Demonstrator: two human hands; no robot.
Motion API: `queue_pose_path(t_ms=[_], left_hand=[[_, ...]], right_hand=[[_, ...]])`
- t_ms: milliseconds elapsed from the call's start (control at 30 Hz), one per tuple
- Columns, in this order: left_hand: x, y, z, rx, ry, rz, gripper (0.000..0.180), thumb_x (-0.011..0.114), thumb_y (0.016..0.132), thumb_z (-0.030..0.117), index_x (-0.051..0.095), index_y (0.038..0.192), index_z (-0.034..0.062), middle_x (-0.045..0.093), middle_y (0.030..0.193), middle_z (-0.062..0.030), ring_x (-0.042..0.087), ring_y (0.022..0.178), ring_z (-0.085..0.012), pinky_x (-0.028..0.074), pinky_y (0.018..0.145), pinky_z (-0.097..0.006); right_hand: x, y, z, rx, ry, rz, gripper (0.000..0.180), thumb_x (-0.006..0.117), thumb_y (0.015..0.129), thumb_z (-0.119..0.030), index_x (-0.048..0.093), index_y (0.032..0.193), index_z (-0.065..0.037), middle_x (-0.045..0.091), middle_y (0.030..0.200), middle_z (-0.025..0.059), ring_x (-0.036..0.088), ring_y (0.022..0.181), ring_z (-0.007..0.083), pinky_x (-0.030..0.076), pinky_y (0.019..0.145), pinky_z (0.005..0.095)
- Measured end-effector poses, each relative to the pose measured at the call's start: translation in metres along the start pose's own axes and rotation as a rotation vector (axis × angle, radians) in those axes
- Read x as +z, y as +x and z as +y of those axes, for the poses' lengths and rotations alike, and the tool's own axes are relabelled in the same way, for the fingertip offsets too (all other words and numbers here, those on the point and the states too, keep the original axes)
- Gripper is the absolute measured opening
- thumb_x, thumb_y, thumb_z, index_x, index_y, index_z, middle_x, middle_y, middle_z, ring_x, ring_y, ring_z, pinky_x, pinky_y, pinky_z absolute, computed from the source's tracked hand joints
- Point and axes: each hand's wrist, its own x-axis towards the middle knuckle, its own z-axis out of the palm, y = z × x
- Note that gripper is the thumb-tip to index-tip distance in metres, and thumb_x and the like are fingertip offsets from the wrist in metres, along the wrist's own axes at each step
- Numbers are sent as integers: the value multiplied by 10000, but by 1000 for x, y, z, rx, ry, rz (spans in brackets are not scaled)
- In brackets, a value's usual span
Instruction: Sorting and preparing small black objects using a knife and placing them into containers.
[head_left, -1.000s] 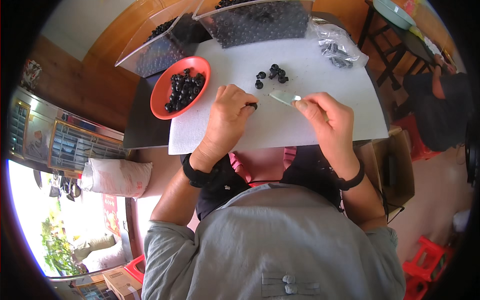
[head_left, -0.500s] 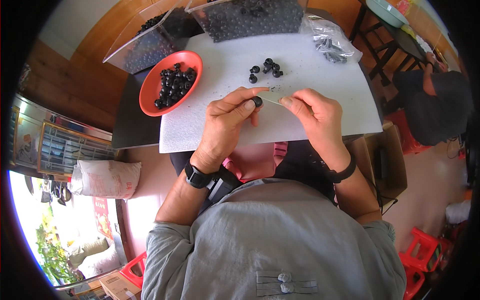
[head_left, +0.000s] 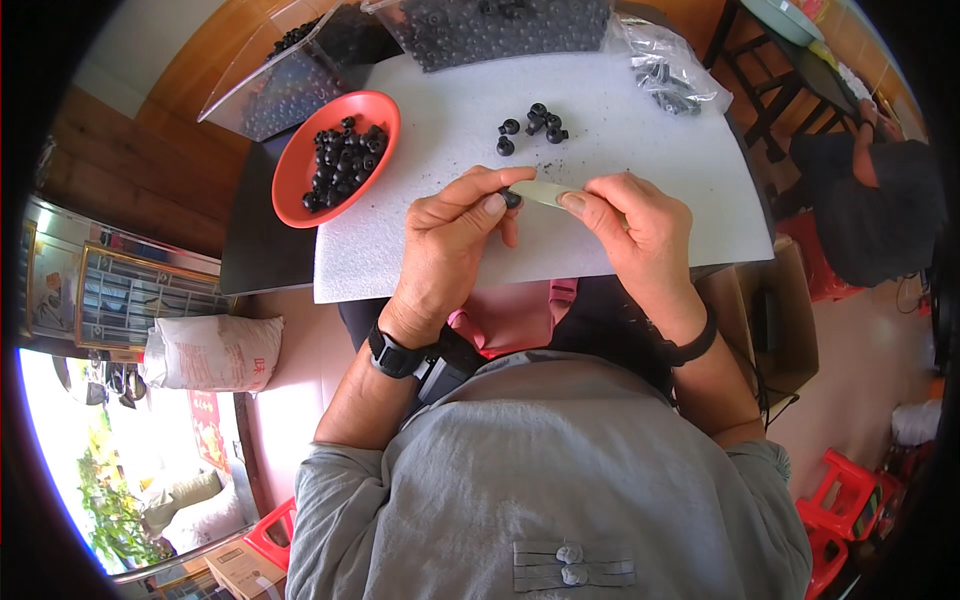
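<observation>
Over the near part of the white foam sheet [head_left: 380, 265], my left hand [head_left: 447, 225] pinches a small black round part [head_left: 511, 198] between thumb and fingers. My right hand [head_left: 640, 225] grips a thin pale green strip [head_left: 543, 193] between thumb and forefinger. The strip's far end reaches my left fingertips and lies against or just over the black part; I cannot tell if they touch. Beyond my hands, several similar black knobbed parts [head_left: 535, 126] rest in a loose group among dark crumbs. To the left stands an orange-red bowl [head_left: 374, 104] of such black parts [head_left: 345, 165].
Two clear bins, one at the far left [head_left: 270, 95] and one at the far middle [head_left: 500, 40], hold many black parts. A clear plastic bag [head_left: 672, 75] lies at the far right. Beside the table are an open cardboard box [head_left: 800, 330] and a seated person [head_left: 860, 200].
The green strip has turned in my right hand, showing more of its flat face over the black part. The black part has tilted slightly in my left fingers. My view has shifted a little.
</observation>
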Motion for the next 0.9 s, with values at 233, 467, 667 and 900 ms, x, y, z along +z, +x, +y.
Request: queue_pose_path(t_ms=[233,467,667,900], left_hand=[[2,-1,1,-4,-25,38,260,572,1014,-9,728,1218,-48,636,1017,-65,588,843,-148,494,783,-291],[-6,-2,19,99,216,131,245,586,972,-52,730,1171,-47,683,1044,-73,593,814,-138,504,722,-277],[-80,9,79,311,922,552,240,675,901,-23,789,1093,66,728,1047,-24,624,825,-112,521,748,-246],[-53,36,44,417,1209,177,184,752,791,7,776,965,60,693,960,-90,590,1007,-295,499,887,-400]], right_hand=[[2,-2,2,-45,-47,-14,194,806,893,-213,682,820,-83,603,657,52,576,574,227,421,513,370],[-1,-6,0,-17,88,19,151,813,883,-154,701,842,-60,617,687,59,570,602,209,433,539,335],[-3,-5,1,-28,182,52,108,802,891,-95,720,866,-30,624,686,51,553,600,175,419,543,318],[-2,-6,4,-36,182,78,117,802,899,-103,721,869,-25,621,684,53,546,593,166,415,537,309]])
